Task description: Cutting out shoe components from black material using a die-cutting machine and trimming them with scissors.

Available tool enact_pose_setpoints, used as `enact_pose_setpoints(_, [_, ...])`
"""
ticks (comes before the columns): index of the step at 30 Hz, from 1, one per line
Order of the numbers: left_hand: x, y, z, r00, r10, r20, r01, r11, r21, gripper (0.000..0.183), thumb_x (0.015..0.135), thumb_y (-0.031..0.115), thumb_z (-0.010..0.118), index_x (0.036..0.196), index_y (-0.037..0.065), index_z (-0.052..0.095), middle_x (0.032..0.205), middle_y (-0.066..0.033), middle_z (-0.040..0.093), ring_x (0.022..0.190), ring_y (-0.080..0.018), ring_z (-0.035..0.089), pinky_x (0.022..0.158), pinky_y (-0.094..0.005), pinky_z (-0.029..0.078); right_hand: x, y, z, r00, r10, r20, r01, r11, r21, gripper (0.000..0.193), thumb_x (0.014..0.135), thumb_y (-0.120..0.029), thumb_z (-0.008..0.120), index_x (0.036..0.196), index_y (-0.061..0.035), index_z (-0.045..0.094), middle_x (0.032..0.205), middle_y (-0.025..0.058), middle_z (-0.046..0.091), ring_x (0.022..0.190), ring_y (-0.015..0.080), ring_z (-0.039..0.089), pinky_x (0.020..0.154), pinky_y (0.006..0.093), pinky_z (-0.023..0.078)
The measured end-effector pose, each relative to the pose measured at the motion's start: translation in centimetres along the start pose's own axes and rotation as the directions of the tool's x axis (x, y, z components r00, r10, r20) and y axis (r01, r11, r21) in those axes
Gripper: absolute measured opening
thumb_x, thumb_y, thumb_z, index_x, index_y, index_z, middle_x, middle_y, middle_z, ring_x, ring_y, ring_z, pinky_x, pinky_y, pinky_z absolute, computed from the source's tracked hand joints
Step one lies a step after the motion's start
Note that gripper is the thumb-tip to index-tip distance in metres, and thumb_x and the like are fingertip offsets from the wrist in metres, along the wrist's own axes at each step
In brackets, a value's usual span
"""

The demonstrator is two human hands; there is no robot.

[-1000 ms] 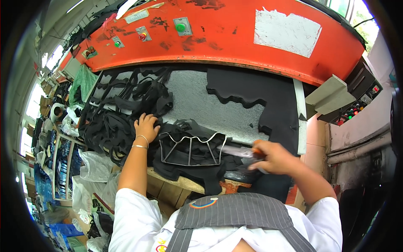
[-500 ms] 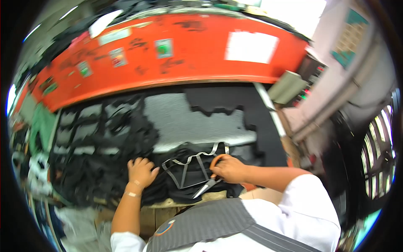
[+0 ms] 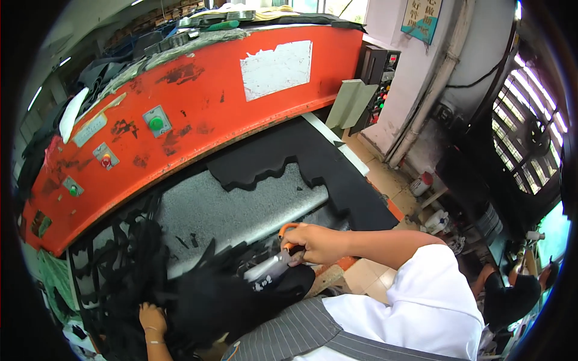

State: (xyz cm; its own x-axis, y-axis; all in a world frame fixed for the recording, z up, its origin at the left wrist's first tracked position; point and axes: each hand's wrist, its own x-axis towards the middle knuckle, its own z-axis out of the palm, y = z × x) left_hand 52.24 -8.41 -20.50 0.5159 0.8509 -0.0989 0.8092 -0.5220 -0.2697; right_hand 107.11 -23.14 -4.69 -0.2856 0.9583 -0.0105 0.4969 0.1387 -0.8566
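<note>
Orange-handled scissors (image 3: 289, 230) are in my right hand (image 3: 318, 243), with the grey blades pointing down to the left over black sheet material. My left hand (image 3: 152, 317) is low at the left, its fingers curled into a heap of black scraps (image 3: 123, 265). Between the hands a black piece (image 3: 223, 295) is smeared by motion. Beyond it lies a worn grey cutting surface (image 3: 211, 198), partly bare. A black sheet with a notched edge (image 3: 271, 159) covers its far right part.
A large orange machine beam (image 3: 198, 102) with green and red buttons spans the far side. A control box (image 3: 376, 72) stands at its right end. On the right are a pipe (image 3: 430, 90), a barred window (image 3: 527, 132) and another person in black (image 3: 512, 301).
The view has swung right. My left hand has moved left and nearer, and black material has shifted across the middle. The pale-edged angular frame that lay between my hands no longer shows.
</note>
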Motion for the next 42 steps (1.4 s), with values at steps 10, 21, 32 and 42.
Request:
enact_pose_setpoints(10, [7.4,5.1,-18.7,0.978,-0.067,-0.197,-0.085,0.735,-0.673,0.03,0.078,0.017,0.069,0.102,0.001,0.062,0.107,-0.0176,0.063,0.103,-0.0349,0.058,0.089,-0.0404,0.045,5.2,6.4,-0.3,0.898,-0.193,-0.395,0.1,0.964,-0.245,0.023,0.074,-0.005,0.073,0.092,-0.0041,0.059,0.087,0.0112,0.063,0.087,0.029,0.06,0.081,0.0399,0.044])
enact_pose_setpoints(21, [13.3,20.3,-14.1,0.969,0.219,0.112,0.203,-0.458,-0.865,0.063,0.081,0.009,0.069,0.134,-0.004,0.039,0.121,-0.0134,0.057,0.109,-0.0205,0.056,0.096,-0.0321,0.043,7.5,2.9,5.1,0.818,0.075,-0.57,-0.092,0.996,0.0,0.021,0.076,-0.002,0.072,0.093,-0.0027,0.06,0.086,0.0126,0.064,0.087,0.0278,0.059,0.08,0.036,0.046])
enact_pose_setpoints(32, [4.7,-7.4,-7.7,0.895,0.368,0.253,0.208,0.158,-0.965,0.052,0.069,-0.003,0.073,0.119,-0.005,0.06,0.114,-0.0096,0.066,0.104,-0.019,0.061,0.091,-0.0311,0.047,6.9,5.7,8.2,0.777,-0.364,-0.514,-0.13,0.706,-0.696,0.022,0.066,0.0,0.064,0.086,-0.0084,0.061,0.08,0.0028,0.064,0.083,0.0225,0.062,0.082,0.0364,0.042])
enact_pose_setpoints(42, [12.4,-17.4,-14.2,0.961,-0.086,-0.263,-0.197,0.457,-0.868,0.03,0.082,0.02,0.069,0.103,-0.001,0.065,0.09,-0.0097,0.066,0.082,-0.0171,0.061,0.075,-0.03,0.049,7.7,0.5,7.2,0.815,0.326,-0.479,-0.56,0.655,-0.507,0.051,0.062,-0.035,0.085,0.096,-0.0039,0.063,0.09,0.0131,0.065,0.09,0.0307,0.063,0.079,0.0391,0.049])
